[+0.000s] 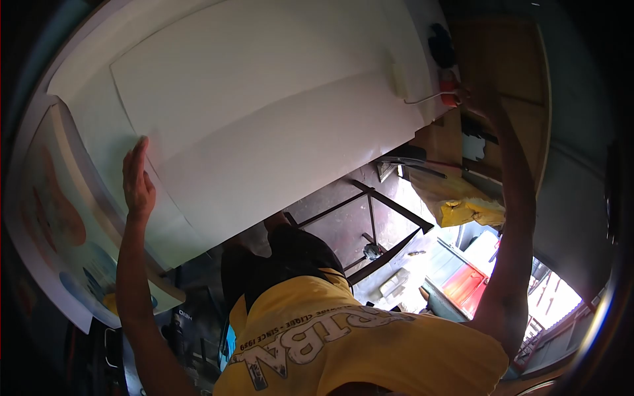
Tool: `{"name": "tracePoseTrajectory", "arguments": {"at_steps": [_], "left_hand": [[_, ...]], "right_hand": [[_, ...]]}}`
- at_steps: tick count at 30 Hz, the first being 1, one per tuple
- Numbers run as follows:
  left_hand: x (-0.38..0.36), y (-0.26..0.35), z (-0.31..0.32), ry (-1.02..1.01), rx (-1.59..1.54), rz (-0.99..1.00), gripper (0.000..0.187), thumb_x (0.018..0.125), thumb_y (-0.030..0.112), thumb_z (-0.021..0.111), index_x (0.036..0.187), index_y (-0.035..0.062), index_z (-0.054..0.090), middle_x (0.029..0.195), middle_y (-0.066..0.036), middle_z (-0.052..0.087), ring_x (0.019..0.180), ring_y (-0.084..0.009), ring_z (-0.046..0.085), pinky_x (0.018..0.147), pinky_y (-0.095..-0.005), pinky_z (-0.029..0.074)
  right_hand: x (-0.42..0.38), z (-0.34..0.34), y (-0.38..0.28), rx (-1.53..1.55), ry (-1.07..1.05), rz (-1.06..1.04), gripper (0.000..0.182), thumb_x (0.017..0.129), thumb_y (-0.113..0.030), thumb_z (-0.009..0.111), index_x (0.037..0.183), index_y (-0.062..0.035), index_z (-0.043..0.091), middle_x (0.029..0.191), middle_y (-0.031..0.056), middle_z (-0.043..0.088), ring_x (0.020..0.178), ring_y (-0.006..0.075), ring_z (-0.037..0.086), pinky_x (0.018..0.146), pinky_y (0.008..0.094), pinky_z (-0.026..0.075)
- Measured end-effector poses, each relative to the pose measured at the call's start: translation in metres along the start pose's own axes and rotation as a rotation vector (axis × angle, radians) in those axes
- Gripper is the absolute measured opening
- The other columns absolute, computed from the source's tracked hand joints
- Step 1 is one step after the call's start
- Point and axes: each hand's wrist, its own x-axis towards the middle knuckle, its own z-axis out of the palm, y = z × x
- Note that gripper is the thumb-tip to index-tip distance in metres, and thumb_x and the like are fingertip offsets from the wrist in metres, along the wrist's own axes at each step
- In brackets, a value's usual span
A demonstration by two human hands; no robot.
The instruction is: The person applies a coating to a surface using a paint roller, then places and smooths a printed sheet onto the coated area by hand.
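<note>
A large white sheet (264, 105) with a visible seam or edge line fills the upper middle of the view. At its left part, my left hand (139, 181) lies against it with the fingers stretched out and holds nothing. A small pale paint roller (398, 80) rests on the right part of the sheet, with its thin wire frame running right. My right hand (472, 99) is closed at the end of this wire, beyond the sheet's right edge. Beside the fingers is a red object (448, 89), partly in shadow. A dark object (441, 46) sits just above it.
Below the sheet, a dark metal frame (372, 193) stands on the floor. Yellow plastic (472, 212) and a red box (465, 290) are at the lower right. A curved printed panel (66, 218) stands at the left. Brown wooden boards (502, 59) are at the right.
</note>
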Motion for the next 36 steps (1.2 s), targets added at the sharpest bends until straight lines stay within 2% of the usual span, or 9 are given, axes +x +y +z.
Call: {"name": "tracePoseTrajectory", "arguments": {"at_steps": [4,7,10,14,19,26,29,32,36], "left_hand": [[0.000,0.001,-0.001,-0.009,-0.033,-0.036,0.078,0.076,-0.022,0.040,0.149,0.0062,0.046,0.148,-0.010,0.052,0.137,-0.0308,0.048,0.118,-0.0407,0.036],[0.001,0.003,-0.001,0.018,-0.020,-0.036,0.082,0.074,-0.024,0.044,0.149,0.0103,0.046,0.146,-0.007,0.054,0.132,-0.0312,0.052,0.116,-0.0413,0.039],[-0.002,0.000,-0.001,0.019,-0.022,-0.025,0.084,0.074,-0.024,0.045,0.150,0.0119,0.046,0.147,-0.006,0.054,0.134,-0.0306,0.050,0.116,-0.0423,0.039],[-0.005,-0.005,0.000,0.009,-0.037,-0.020,0.084,0.075,-0.024,0.042,0.151,0.0122,0.044,0.147,-0.007,0.053,0.136,-0.0307,0.048,0.117,-0.0405,0.038],[-0.008,-0.008,-0.001,0.037,0.004,0.007,0.077,0.078,-0.022,0.050,0.148,0.0100,0.046,0.147,-0.007,0.054,0.137,-0.0255,0.050,0.118,-0.0426,0.037],[-0.011,-0.018,0.001,0.058,-0.043,0.039,0.080,0.077,-0.019,0.055,0.150,0.0099,0.042,0.145,-0.009,0.053,0.133,-0.0271,0.052,0.116,-0.0434,0.039],[-0.013,-0.018,-0.002,0.074,-0.077,0.047,0.076,0.078,-0.018,0.055,0.149,0.0084,0.043,0.144,-0.010,0.054,0.132,-0.0275,0.052,0.115,-0.0433,0.039],[-0.014,-0.019,-0.002,0.087,-0.102,0.046,0.073,0.080,-0.017,0.054,0.148,0.0077,0.044,0.143,-0.011,0.056,0.131,-0.0280,0.053,0.115,-0.0428,0.039],[-0.016,-0.021,0.000,0.104,-0.124,0.027,0.070,0.081,-0.016,0.054,0.146,0.0078,0.047,0.141,-0.011,0.057,0.128,-0.0303,0.053,0.113,-0.0421,0.041]], "right_hand": [[-0.002,0.000,-0.027,0.054,0.050,-0.038,0.031,0.094,-0.046,0.058,0.102,-0.0223,0.076,0.089,0.0129,0.073,0.083,0.0331,0.070,0.079,0.0469,0.056],[-0.006,0.001,-0.050,0.071,0.155,-0.181,0.034,0.095,-0.048,0.055,0.097,-0.0207,0.075,0.088,0.0138,0.072,0.082,0.0333,0.070,0.081,0.0469,0.056],[-0.015,-0.009,-0.088,-0.031,0.245,-0.218,0.036,0.096,-0.046,0.055,0.089,-0.0160,0.072,0.079,0.0133,0.071,0.078,0.0331,0.070,0.082,0.0474,0.055],[-0.032,-0.047,-0.160,-0.053,0.143,-0.314,0.038,0.096,-0.044,0.056,0.083,-0.0108,0.069,0.068,0.0125,0.068,0.071,0.0329,0.070,0.074,0.0479,0.055],[-0.056,-0.079,-0.236,-0.061,0.147,-0.321,0.039,0.096,-0.043,0.057,0.080,-0.0094,0.068,0.063,0.0125,0.066,0.064,0.0330,0.069,0.064,0.0470,0.055],[-0.069,-0.094,-0.312,-0.052,0.193,-0.405,0.039,0.097,-0.042,0.057,0.079,-0.0101,0.070,0.062,0.0106,0.066,0.064,0.0297,0.070,0.063,0.0447,0.056],[-0.078,-0.102,-0.345,-0.037,0.308,-0.474,0.040,0.096,-0.042,0.061,0.072,-0.0104,0.066,0.058,0.0089,0.062,0.058,0.0293,0.067,0.060,0.0420,0.054],[-0.090,-0.125,-0.387,-0.020,0.196,-0.435,0.038,0.096,-0.042,0.057,0.078,-0.0116,0.070,0.065,0.0084,0.068,0.066,0.0280,0.070,0.067,0.0418,0.057],[-0.103,-0.136,-0.434,0.003,0.213,-0.447,0.039,0.095,-0.042,0.057,0.078,-0.0104,0.070,0.071,0.0094,0.070,0.072,0.0270,0.071,0.072,0.0413,0.057]]}}
